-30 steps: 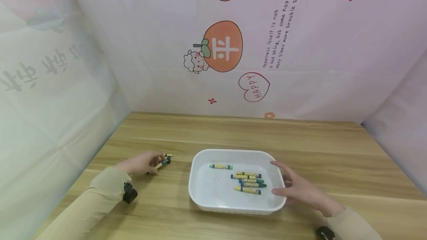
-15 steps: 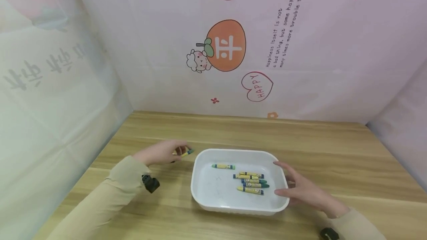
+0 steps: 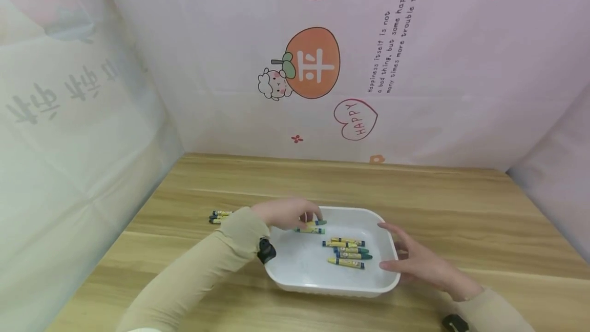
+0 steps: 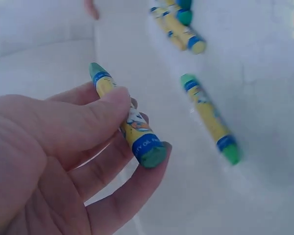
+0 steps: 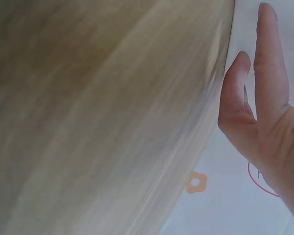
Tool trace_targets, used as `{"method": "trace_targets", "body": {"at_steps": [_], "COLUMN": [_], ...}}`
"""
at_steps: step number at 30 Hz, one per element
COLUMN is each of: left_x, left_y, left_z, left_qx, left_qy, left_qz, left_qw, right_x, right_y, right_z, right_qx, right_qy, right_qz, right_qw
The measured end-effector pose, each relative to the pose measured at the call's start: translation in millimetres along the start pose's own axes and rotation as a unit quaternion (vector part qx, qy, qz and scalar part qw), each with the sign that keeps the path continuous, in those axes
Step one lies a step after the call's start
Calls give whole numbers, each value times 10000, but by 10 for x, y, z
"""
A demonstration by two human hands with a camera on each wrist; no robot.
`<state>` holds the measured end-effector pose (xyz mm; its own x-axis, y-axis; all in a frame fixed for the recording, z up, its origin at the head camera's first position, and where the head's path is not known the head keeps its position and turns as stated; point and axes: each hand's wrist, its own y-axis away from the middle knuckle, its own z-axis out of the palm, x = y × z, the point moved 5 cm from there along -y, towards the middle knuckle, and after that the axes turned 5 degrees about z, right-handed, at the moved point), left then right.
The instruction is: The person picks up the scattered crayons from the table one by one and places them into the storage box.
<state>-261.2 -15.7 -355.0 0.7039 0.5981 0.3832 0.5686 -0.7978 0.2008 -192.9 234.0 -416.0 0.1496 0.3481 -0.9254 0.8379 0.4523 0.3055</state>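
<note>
My left hand is over the left rear of a white tray, pinching a green oil pastel with a yellow and blue wrapper between thumb and fingers. Near that pastel, a light green pastel lies on the tray floor. Several yellow-wrapped pastels are grouped in the tray's right half, with yellow and dark green ends. At the tray's right end, my right hand rests with thumb and forefinger extended onto the rim; its other fingers are partly hidden outside the wall.
More pastels lie side by side on the wooden table, left of the tray and behind my left forearm. A printed cloth hangs behind the table, with pale cloth walls at both sides.
My left hand has moved right from the table on the left to above the tray, carrying the green oil pastel. Pastels it was covering now show on the table. The right hand stays at the rim.
</note>
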Motion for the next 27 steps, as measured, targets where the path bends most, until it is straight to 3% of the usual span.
{"method": "trace_targets", "body": {"at_steps": [6,13,19,27], "left_x": [27,27,51,43], "left_y": [-217,-319,-240,51], "left_z": [157,292,251,-63], "left_qx": [-421,-309,-344,30], "left_qy": [-414,-798,-454,164], "left_qz": [-141,-310,-492,-497], "left_qw": [9982,9958,9972,9986], "right_x": [-3,23,36,-2], "right_y": [6,15,13,15], "right_z": [-1,7,34,36], "right_qx": [-19,-19,-147,-155], "right_qy": [-36,-18,-115,-132], "right_qz": [-70,-72,-154,-162], "right_qw": [10000,10000,9997,9997]}}
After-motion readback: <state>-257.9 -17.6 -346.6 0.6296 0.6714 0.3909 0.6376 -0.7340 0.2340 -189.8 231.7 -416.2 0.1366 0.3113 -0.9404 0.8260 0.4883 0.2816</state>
